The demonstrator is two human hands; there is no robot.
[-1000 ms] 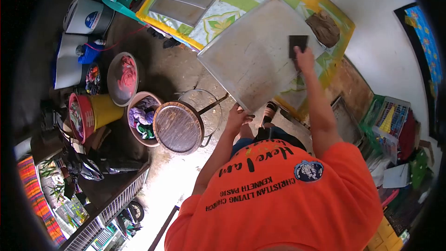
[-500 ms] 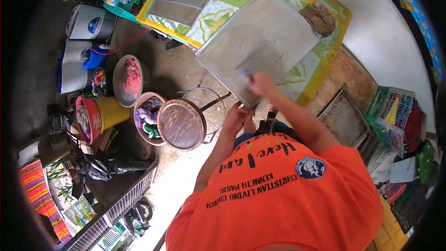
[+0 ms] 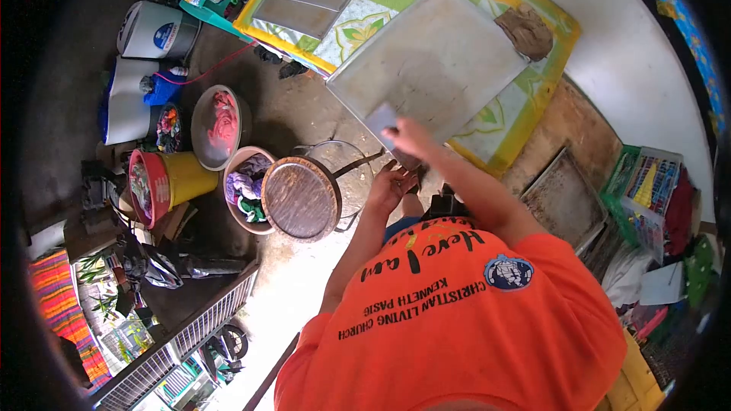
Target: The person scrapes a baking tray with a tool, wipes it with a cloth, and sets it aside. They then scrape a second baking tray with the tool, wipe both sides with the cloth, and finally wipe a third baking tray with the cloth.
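Right hand [image 3: 409, 139] grips a small grey pad [image 3: 381, 117], pressed to the near corner of the big metal tray [image 3: 438, 57]. Left hand [image 3: 390, 184] closes on that corner; the tray lies over the patterned tablecloth [image 3: 358, 27].

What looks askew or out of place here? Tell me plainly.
The large grey metal tray sits askew: it slants off the yellow-bordered patterned table cloth, its low corner held over the floor by the left hand. The right hand presses a small grey pad on it. A crumpled brown rag lies at its far corner.
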